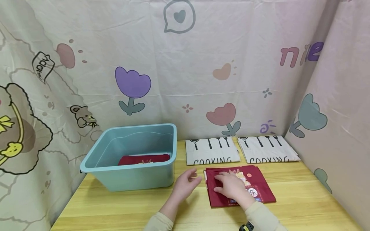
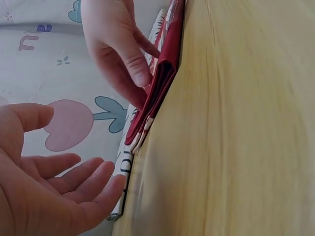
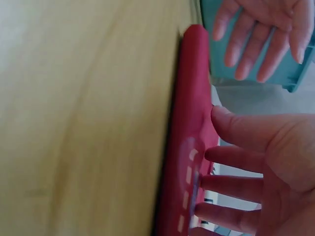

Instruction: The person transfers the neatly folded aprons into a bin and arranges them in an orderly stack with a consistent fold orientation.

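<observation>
A folded dark red cloth with a cartoon print lies on the table, its layers showing at one edge in the left wrist view. My right hand is over it, fingers spread and fairly straight, fingertips touching the top in the right wrist view. To the left of the cloth, my left hand hovers above the wood with relaxed fingers and nothing in it. Its palm faces the cloth. A light blue-green plastic bin stands farther left, with another red cloth lying inside.
Behind the red cloth lie two folded white cloths printed "COOKING", a left one and a right one. A patterned curtain hangs along the back and both sides of the wooden table.
</observation>
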Demonstrator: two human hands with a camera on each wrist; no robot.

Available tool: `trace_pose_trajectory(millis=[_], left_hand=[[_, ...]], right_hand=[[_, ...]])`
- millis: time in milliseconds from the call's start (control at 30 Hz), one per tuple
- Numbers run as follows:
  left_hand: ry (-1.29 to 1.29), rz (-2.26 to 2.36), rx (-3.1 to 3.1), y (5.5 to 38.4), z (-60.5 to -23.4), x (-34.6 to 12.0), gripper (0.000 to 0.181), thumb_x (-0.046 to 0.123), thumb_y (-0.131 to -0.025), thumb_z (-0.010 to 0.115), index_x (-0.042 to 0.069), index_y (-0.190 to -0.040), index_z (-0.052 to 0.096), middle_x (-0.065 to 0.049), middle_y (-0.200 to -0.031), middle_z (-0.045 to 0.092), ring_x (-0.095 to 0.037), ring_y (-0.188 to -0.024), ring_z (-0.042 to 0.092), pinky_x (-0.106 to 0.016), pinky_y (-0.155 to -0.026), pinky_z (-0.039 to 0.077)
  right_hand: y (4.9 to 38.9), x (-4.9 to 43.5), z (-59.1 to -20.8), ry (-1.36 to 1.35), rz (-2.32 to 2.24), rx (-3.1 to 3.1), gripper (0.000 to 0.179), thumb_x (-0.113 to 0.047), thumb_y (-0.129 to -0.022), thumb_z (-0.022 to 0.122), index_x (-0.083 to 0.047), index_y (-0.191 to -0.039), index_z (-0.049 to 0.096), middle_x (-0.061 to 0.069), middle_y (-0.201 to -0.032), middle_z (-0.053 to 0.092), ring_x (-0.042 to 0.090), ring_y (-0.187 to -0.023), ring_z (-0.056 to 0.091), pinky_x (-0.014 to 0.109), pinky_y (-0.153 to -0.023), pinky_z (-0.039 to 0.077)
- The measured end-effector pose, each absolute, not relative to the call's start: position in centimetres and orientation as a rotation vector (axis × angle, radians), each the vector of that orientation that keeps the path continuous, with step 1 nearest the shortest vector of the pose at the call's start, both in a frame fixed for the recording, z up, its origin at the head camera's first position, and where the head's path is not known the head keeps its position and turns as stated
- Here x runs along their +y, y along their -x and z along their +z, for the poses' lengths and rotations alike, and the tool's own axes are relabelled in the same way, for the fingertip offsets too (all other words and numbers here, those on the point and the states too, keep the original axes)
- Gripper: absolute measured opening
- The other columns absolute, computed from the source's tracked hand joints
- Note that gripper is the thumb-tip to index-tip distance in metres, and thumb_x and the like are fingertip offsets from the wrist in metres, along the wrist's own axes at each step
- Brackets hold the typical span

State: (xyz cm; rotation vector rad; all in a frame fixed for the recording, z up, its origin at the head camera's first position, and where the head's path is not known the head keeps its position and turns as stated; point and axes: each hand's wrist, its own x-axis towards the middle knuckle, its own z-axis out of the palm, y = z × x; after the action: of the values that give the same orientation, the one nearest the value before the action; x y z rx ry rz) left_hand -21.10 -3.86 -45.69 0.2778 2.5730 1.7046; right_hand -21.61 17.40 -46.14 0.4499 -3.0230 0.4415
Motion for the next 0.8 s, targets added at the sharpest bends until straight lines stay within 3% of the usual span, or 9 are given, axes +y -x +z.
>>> trace_pose_trajectory(millis=[267,433,800], left_hand=[[-0.190,1.774,2.477,21.0,-46.1,-2.8,0.059,0.033,-0.092,0.070,-0.003,-0.136,0.054,-0.019,-0.121,0.064,-0.035,-0.110,0.062,-0.046,-0.082,0.056],[-0.123,1.842,2.384,21.0,-46.4,-2.2,0.060,0.031,-0.092,0.071,-0.004,-0.137,0.053,-0.021,-0.122,0.062,-0.037,-0.112,0.060,-0.048,-0.080,0.057],[-0.060,1.944,2.245,20.6,-46.3,-1.0,0.065,0.031,-0.092,0.071,-0.006,-0.140,0.048,-0.023,-0.126,0.059,-0.036,-0.114,0.058,-0.051,-0.084,0.055]], right_hand=[[21.5,19.2,-44.8,-0.377,0.776,-3.028,0.043,-0.027,-0.083,0.080,-0.009,-0.121,0.070,0.005,-0.111,0.071,0.027,-0.106,0.065,0.049,-0.090,0.051],[21.3,21.2,-44.0,-0.332,0.826,-2.996,0.043,-0.026,-0.085,0.077,-0.008,-0.123,0.069,0.010,-0.115,0.070,0.031,-0.103,0.066,0.051,-0.087,0.052],[21.3,27.1,-44.1,-0.206,0.951,-2.943,0.051,-0.027,-0.092,0.071,0.004,-0.130,0.060,0.026,-0.122,0.063,0.044,-0.112,0.059,0.060,-0.094,0.045]])
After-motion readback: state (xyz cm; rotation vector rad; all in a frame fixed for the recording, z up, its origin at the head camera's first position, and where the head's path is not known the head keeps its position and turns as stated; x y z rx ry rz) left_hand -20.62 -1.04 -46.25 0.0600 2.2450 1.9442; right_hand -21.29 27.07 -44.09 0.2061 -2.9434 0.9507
